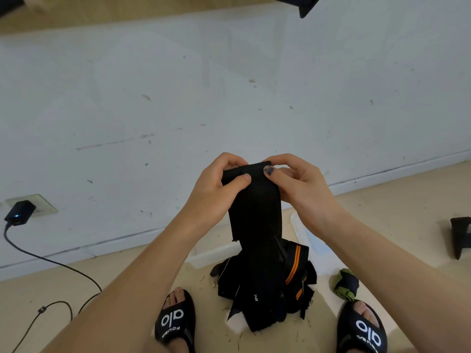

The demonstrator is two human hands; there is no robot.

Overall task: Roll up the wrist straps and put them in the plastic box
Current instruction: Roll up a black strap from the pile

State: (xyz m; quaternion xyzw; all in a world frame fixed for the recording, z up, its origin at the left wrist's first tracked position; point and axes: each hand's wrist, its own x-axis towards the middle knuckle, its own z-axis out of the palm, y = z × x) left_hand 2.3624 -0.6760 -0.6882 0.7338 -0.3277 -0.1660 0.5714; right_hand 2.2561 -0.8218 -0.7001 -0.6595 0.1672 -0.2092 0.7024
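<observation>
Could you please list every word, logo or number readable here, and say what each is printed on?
"alo": white print on the left slipper.
"alo": white print on the right slipper.
Smaller white lettering under each "alo": too distorted to read.
Small white mark on a black wrist strap in the pile: too small.

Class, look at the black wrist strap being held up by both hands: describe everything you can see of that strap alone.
The wrist strap is a wide, flat band of black woven-looking fabric. It hangs roughly upright, its top end folded over as a roll begins. The left hand and right hand pinch that top end, thumbs on the near face. One lower corner looks slightly frayed. Its lower part runs down into the pile of straps on the floor, where its end cannot be made out.
</observation>
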